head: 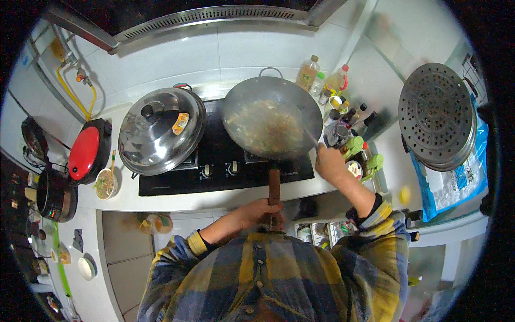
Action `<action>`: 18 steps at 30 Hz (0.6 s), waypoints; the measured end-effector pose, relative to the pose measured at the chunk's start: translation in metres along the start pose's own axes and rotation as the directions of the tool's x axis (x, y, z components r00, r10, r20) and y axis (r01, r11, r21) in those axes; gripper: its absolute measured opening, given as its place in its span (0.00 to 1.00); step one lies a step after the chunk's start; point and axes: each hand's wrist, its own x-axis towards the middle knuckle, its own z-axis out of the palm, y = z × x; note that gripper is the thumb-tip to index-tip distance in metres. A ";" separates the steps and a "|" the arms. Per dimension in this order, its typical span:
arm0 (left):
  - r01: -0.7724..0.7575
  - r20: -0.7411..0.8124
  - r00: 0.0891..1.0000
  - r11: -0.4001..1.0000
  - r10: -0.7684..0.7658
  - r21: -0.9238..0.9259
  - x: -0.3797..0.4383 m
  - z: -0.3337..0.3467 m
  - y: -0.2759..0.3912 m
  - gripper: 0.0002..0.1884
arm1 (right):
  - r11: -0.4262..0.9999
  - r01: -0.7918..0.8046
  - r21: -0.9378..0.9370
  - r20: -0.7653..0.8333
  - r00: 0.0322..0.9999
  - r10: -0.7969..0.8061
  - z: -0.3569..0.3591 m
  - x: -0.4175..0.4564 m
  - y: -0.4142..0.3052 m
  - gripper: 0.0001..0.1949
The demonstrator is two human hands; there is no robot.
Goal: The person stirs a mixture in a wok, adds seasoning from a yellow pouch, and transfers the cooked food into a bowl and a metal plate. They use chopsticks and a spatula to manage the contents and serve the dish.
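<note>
A dark wok (267, 86) sits on the right side of a black glass gas cooktop (177, 186). Chopped food (261, 124) covers its bottom, hazy with steam. My left hand (259, 213) is closed around the wok's wooden handle (275, 185), which points toward my body. At the wok's right rim, my right hand (332, 163) grips a thin cooking utensil (313, 137). Its far end reaches into the wok and is too blurred to name. A large steel lidded pan (161, 129) stands on the left side of the cooktop.
Several bottles and seasoning jars (348, 116) crowd the counter close to my right hand. A perforated steamer tray (436, 112) lies on stacked cookware farther right. Leftward are a bowl with chopsticks (106, 184), a red electric griddle (83, 153) and a black pot (56, 197). The range hood (213, 18) overhangs the back.
</note>
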 end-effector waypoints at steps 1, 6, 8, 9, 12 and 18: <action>0.004 -0.002 1.000 1.000 -0.004 -0.011 0.000 0.002 0.000 0.23 | 0.990 0.015 0.137 0.005 1.000 -0.016 0.008 -0.003 0.002 0.11; -0.019 0.019 1.000 0.999 0.020 -0.045 0.002 -0.001 -0.004 0.22 | 0.242 -0.610 0.754 0.618 0.784 0.050 -0.020 0.005 -0.016 0.09; -0.026 0.023 0.999 0.999 0.027 -0.043 0.005 -0.004 -0.007 0.21 | -0.078 -0.699 0.711 0.700 0.714 -0.008 -0.021 0.012 -0.016 0.08; -0.008 0.011 1.000 0.999 0.008 -0.039 0.005 -0.003 -0.006 0.21 | -0.099 -0.697 0.710 0.700 0.715 -0.011 -0.017 0.015 -0.013 0.08; 0.038 -0.025 0.999 0.999 -0.039 -0.031 0.006 0.000 -0.002 0.20 | -0.135 -0.678 0.723 0.681 0.731 -0.026 -0.015 0.020 -0.006 0.09; -0.004 -0.024 1.000 0.996 0.002 -0.084 0.004 0.004 -0.004 0.12 | 0.017 -0.582 0.813 0.581 0.813 0.039 -0.060 0.004 0.006 0.09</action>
